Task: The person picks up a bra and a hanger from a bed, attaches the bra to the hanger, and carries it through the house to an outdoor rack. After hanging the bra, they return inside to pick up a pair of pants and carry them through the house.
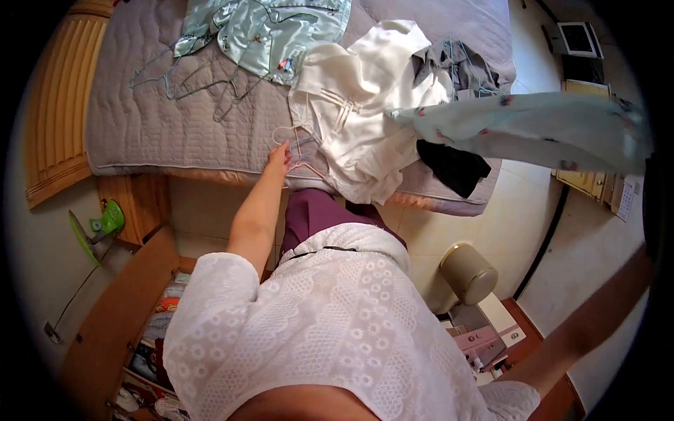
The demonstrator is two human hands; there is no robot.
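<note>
Quilt (pixel 210 130), greyish mauve; nightwear (pixel 260 42), shiny mint green; dress (pixel 372 70), plain white; trousers (pixel 316 217), purple; fan (pixel 107 219), green.

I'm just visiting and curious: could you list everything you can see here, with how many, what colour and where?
Bed: one, grey quilted cover, top
Satin garment: one or more, mint, bed's far side
Loose hangers: several, blue and green, beside it
White garment: at least one, mid-bed
Grey clothing: count unclear, far right of bed
Black cloth: one, near right
Sheer patterned cloth: one, pale blue, stretching right
Pale pink hangers: at least one, at left hand
Fan: one, green, left
Open cupboard: one, brown, lower left, clothes inside
Rounded bin or stool: one, beige, floor
Drawers: pink, lower right
Top: one, white, worn
Trousers: purple, worn
Left hand: one, bare, bed's near edge
Right arm: one, right; hand not visible
</note>
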